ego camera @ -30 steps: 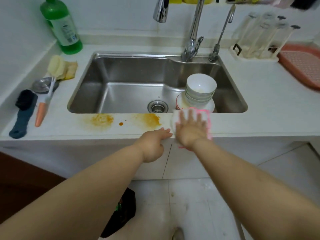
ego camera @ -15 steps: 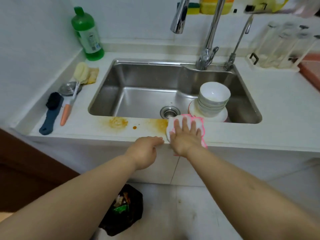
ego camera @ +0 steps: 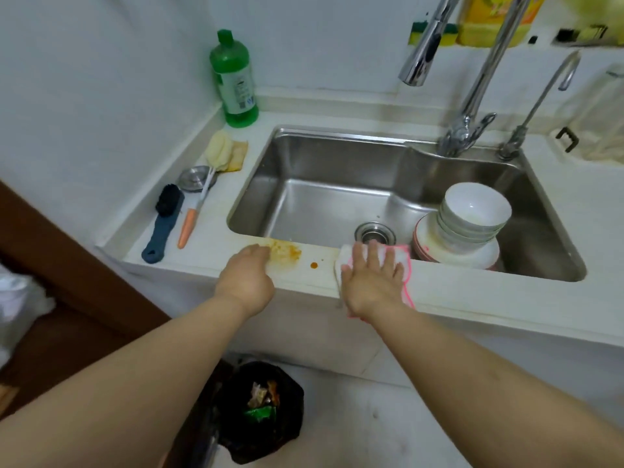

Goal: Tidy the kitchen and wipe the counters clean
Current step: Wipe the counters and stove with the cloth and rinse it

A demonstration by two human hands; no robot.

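Observation:
My right hand (ego camera: 371,282) lies flat with fingers spread, pressing a pink-and-white cloth (ego camera: 405,265) onto the white counter strip (ego camera: 472,292) in front of the sink. To its left, my left hand (ego camera: 246,282) rests loosely curled on the counter's front edge and holds nothing. Its knuckles touch an orange-yellow stain (ego camera: 285,255). A small orange spot (ego camera: 314,265) sits between the stain and the cloth.
The steel sink (ego camera: 320,197) holds stacked white bowls (ego camera: 472,211) on plates (ego camera: 479,258) at its right. Left of the sink lie a dark brush (ego camera: 163,224), an orange-handled sponge brush (ego camera: 192,217) and a green bottle (ego camera: 233,82). A faucet (ego camera: 472,96) overhangs. A black trash bag (ego camera: 260,410) stands on the floor.
My right hand pushed the cloth leftward over the right-hand stain, which no longer shows. My left hand slid left along the edge to the remaining stain.

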